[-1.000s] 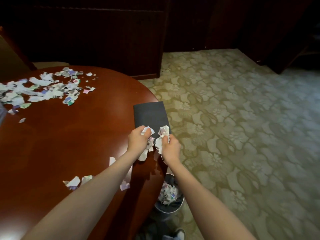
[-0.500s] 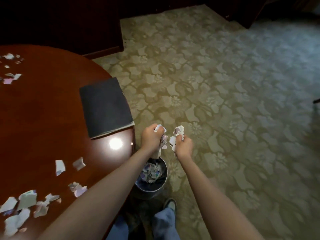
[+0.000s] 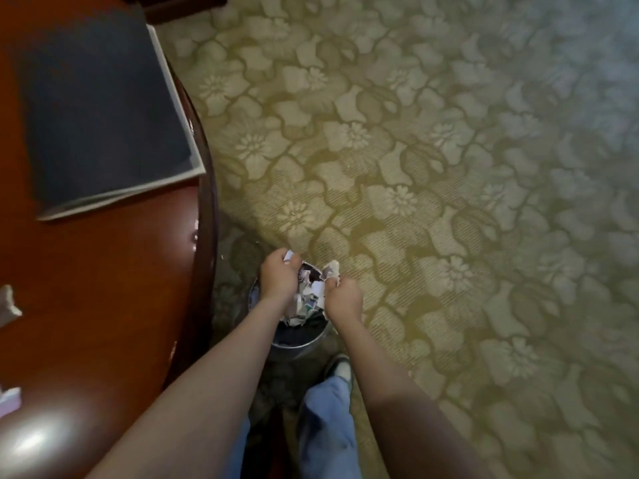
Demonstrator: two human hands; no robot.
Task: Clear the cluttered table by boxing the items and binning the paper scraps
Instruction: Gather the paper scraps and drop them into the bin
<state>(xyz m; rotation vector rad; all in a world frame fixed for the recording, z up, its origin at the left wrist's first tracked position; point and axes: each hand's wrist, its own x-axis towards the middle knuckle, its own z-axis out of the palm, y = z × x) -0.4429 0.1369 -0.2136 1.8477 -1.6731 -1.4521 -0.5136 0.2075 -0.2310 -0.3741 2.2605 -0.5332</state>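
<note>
Both my hands hover over a small round metal bin on the carpet beside the table. My left hand grips a wad of torn paper scraps; a white corner sticks out above its fingers. My right hand grips another bunch of scraps. Loose scraps hang or fall between the two hands into the bin, which holds more torn paper. Part of the bin is hidden by my forearms.
A round red-brown wooden table fills the left side, with a dark blue notebook near its edge and a few white scraps at the far left. Patterned green carpet lies to the right. My shoe stands beside the bin.
Both hands have carried the scraps off the table edge and down over the bin. My view has tilted down, so the notebook and table shifted up and left.
</note>
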